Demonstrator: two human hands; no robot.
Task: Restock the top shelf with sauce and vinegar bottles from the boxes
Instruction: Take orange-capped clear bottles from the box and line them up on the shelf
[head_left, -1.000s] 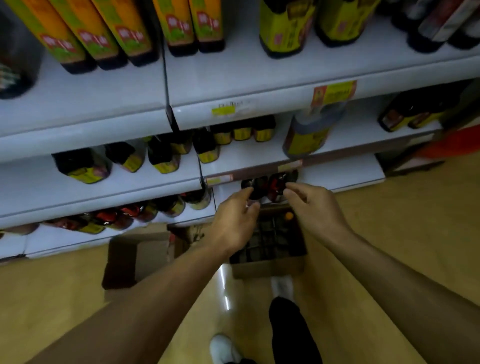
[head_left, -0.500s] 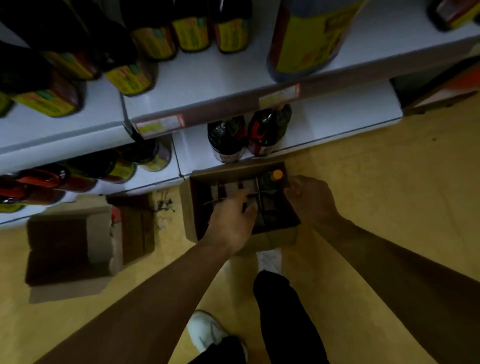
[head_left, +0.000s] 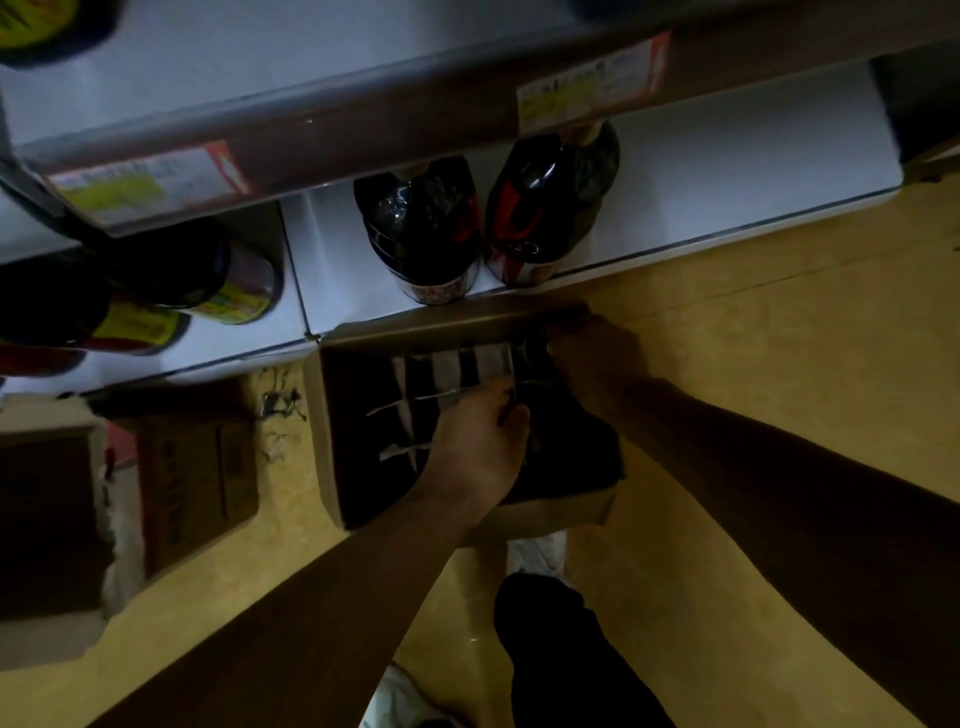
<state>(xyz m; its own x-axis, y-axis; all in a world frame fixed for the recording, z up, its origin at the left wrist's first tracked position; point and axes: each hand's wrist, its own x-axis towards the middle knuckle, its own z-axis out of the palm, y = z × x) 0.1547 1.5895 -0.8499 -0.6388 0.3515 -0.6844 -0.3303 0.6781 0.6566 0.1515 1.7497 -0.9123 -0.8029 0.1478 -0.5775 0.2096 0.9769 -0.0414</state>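
Bottle (head_left: 535, 345), barely seen, stands in the far right corner of the open cardboard box (head_left: 332, 441) on the floor; its top faces up. The right hand (head_left: 592, 358) curls around it. The left hand (head_left: 480, 441) reaches among the dividers (head_left: 447, 364), grip unclear. Beyond, two dark bottles (head_left: 421, 228) stand upright on the bottom shelf (head_left: 727, 171).
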